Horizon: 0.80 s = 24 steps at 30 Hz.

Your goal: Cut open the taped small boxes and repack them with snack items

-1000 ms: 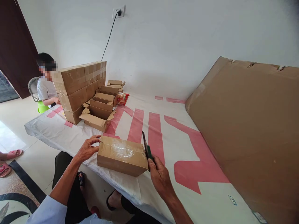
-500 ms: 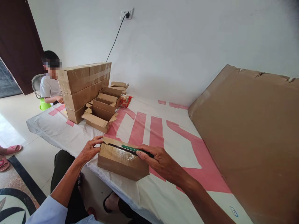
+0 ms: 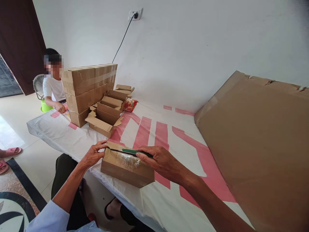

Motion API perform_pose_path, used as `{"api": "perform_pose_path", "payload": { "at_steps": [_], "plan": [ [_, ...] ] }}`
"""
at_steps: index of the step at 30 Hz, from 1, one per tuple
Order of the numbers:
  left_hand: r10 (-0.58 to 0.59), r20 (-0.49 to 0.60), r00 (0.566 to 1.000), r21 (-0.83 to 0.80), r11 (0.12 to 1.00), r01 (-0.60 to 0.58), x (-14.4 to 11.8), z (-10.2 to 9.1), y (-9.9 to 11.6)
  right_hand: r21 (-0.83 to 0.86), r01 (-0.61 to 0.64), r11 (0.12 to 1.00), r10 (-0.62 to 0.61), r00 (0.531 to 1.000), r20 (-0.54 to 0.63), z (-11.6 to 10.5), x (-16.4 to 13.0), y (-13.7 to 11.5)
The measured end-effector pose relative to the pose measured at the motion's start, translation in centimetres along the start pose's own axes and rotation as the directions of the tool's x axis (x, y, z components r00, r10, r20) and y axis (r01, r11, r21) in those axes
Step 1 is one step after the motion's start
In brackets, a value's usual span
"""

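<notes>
Head view: a small taped cardboard box (image 3: 126, 166) lies at the near edge of the tabletop (image 3: 169, 199), which is covered by a white sheet with pink stripes. The left hand (image 3: 93, 154) grips the box's left end, fingers (image 3: 102, 145) curled over its top corner and pressed against the cardboard. The right hand (image 3: 160, 161) has its fingers (image 3: 142, 156) closed around the green handle of a utility knife (image 3: 129, 151); the blade lies flat along the box's far top edge, its tip near the left fingers. Farther left on the tabletop stands a stack of sealed cartons (image 3: 88, 88), with open cartons (image 3: 105, 117) just beside it. Another person (image 3: 53, 87) sits behind the stack. A large cardboard sheet (image 3: 260, 141) leans at the right.
</notes>
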<state>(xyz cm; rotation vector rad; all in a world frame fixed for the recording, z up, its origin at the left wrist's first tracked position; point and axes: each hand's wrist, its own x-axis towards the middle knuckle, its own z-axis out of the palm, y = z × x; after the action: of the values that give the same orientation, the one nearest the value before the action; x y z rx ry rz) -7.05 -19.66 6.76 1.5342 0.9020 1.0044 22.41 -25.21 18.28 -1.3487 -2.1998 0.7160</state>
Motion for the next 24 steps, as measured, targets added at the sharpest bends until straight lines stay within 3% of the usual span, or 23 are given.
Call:
{"api": "perform_pose_path", "payload": {
  "at_steps": [9, 16, 24],
  "plan": [
    [0.03, 0.048, 0.998, 0.045, 0.998, -0.032, 0.0, -0.1, 0.7, -0.144, 0.038, 0.989, -0.039, 0.999, -0.005, -0.6, 0.9, -0.5],
    [0.022, 0.089, 0.996, 0.06, 0.998, -0.028, -0.1, -0.2, 1.0, -0.36, -0.053, 0.931, 0.106, 0.986, 0.128, -1.9, 1.6, -3.5],
    [0.044, 0.104, 0.994, 0.069, 0.996, -0.051, 0.1, -0.3, 0.9, -0.51, -0.046, 0.859, 0.174, 0.963, 0.207, -1.2, 3.3, -6.0]
  ]
}}
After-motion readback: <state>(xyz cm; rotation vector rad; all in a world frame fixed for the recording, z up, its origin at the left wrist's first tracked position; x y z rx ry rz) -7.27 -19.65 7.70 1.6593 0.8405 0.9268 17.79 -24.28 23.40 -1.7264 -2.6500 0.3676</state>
